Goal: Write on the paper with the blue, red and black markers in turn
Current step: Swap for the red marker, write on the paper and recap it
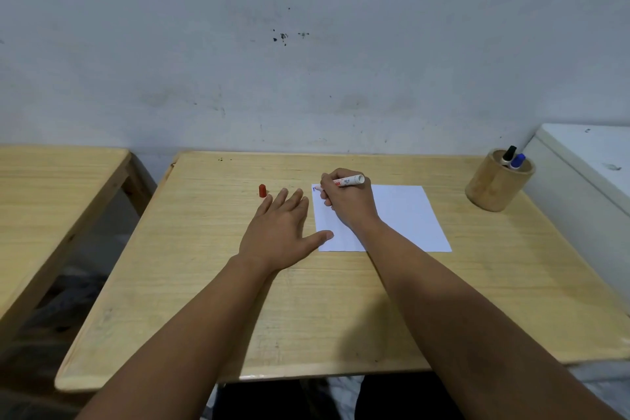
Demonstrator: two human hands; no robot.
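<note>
A white sheet of paper point(405, 218) lies on the wooden table point(238, 300). My right hand point(347, 201) grips the red marker point(351, 180), uncapped, with its tip at the paper's top left corner beside a short blue mark point(313, 188). My left hand point(283, 232) lies flat and open on the table, its thumb touching the paper's left edge. The red cap point(262, 191) stands on the table just beyond my left fingertips. The black marker point(509, 154) and the blue marker point(518, 161) stand capped in a wooden cup point(496, 186) at the far right.
A second wooden table point(51, 187) stands to the left across a gap. A white cabinet point(586, 174) stands against the table's right side. A grey wall point(306, 44) rises right behind the table.
</note>
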